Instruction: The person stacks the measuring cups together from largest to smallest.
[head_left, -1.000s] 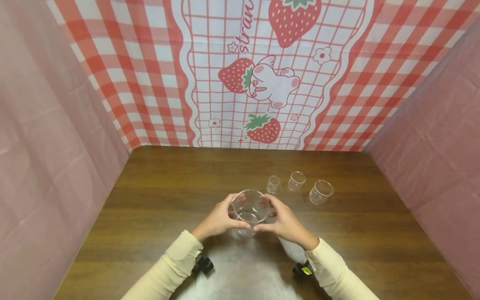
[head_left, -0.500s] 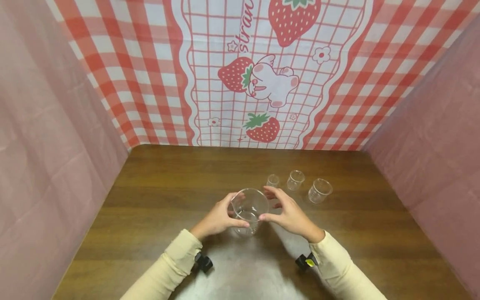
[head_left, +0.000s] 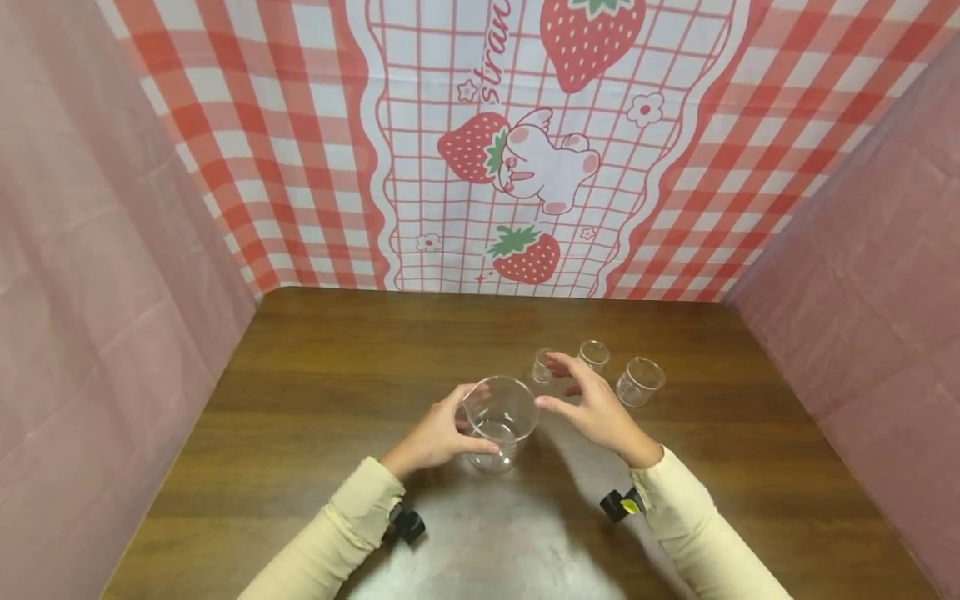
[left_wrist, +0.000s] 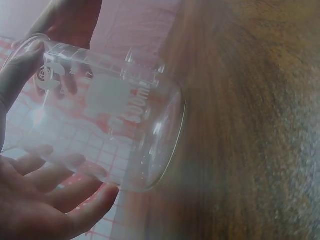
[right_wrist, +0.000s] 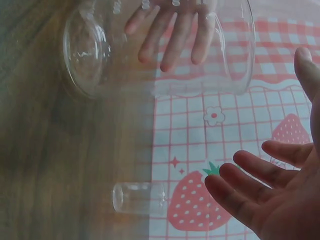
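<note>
My left hand (head_left: 438,433) grips a large clear glass beaker (head_left: 501,417) from its left side, thumb in front and fingers behind. In the left wrist view white markings show on the beaker's wall (left_wrist: 107,95). Whether its base touches the table I cannot tell. To the right, my right hand (head_left: 596,408) is apart from the beaker, fingers spread and holding nothing. Just beyond its fingertips stands the smallest beaker (head_left: 541,369), also in the right wrist view as a small glass (right_wrist: 137,198). My right hand partly covers a medium-small beaker (head_left: 594,353).
A third, wider small beaker (head_left: 640,383) stands to the right of my right hand. The brown wooden table (head_left: 337,358) ends at a red checked strawberry cloth (head_left: 315,208) at the back. Pink curtains (head_left: 97,292) hang on both sides.
My right hand has let go of the large beaker and moved right and away from me, towards the small beakers. The left hand and the large beaker have stayed in place.
</note>
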